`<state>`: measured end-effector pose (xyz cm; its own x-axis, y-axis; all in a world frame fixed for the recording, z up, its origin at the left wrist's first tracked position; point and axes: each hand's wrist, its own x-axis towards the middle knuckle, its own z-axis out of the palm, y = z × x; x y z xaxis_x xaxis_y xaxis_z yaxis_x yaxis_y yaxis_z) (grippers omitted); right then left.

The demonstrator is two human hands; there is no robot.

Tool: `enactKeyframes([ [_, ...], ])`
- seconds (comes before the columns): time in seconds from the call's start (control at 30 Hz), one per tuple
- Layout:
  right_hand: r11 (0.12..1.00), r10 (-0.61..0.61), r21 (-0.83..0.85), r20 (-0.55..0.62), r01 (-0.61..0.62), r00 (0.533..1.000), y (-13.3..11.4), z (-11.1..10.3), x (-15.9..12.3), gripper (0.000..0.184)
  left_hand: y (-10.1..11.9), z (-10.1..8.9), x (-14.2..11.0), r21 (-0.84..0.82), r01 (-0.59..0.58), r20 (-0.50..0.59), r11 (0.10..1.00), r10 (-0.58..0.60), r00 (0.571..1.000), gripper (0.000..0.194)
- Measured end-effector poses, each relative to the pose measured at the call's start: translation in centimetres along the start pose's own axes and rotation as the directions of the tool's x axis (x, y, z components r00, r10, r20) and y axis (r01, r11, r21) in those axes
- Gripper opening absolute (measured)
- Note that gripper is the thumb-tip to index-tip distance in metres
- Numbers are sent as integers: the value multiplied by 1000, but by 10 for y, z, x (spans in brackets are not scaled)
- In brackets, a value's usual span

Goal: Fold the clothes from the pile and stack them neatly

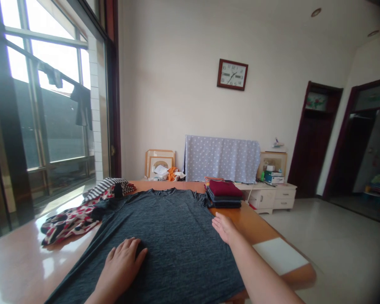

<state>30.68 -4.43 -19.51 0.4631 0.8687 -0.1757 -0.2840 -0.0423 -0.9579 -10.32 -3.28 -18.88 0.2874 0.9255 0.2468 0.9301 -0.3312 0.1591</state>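
Note:
A dark grey-blue T-shirt (174, 236) lies spread over the wooden table (259, 223), its neckline at the far side and its hem toward me. My left hand (123, 261) rests flat on the lower left part of the shirt, fingers extended and holding nothing. At the shirt's right edge, below the right sleeve, is my right hand (223, 228), fingers stretched out against the cloth. Just beyond it stands a stack of folded clothes (224, 196) with a dark red piece on top.
Left of the shirt lie crumpled red, black and white patterned cloth (72, 221) and a striped garment (104, 185). A pale sheet (280, 255) is on the table's right side. Behind stand a cloth-covered object (221, 158) and a white cabinet (272, 198); a window (50, 105) is at left.

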Motion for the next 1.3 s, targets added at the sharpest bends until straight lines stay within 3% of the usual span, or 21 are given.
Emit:
enactKeyframes([
  [0.13,999,-33,-5,-63,33,997,-5,0,7,62,4,-1,0,-2,21,7,1000,-21,1000,56],
  [0.3,999,-44,21,-16,44,999,1,14,9,57,5,0,1,1,41,5,999,-41,999,57],
  [0.5,999,-17,38,-124,22,992,8,27,13,58,3,3,2,3,30,-10,1000,-30,1000,58],
  [0.8,996,49,78,-19,-47,999,12,67,20,59,11,-7,-9,-65,55,-2,996,-55,998,54],
  [0.97,986,83,142,0,-82,997,24,59,31,56,13,-11,-15,-102,70,1,992,-70,998,50],
  [1.07,914,148,376,43,-153,988,33,45,43,50,10,-12,-15,-146,62,-11,987,-65,998,47],
  [1.13,875,177,444,79,-194,981,37,38,49,51,6,-13,-14,-196,56,-6,979,-58,998,44],
  [1.3,855,180,472,114,-213,977,42,31,55,51,-13,-18,4,-395,53,-27,917,-69,997,43],
])
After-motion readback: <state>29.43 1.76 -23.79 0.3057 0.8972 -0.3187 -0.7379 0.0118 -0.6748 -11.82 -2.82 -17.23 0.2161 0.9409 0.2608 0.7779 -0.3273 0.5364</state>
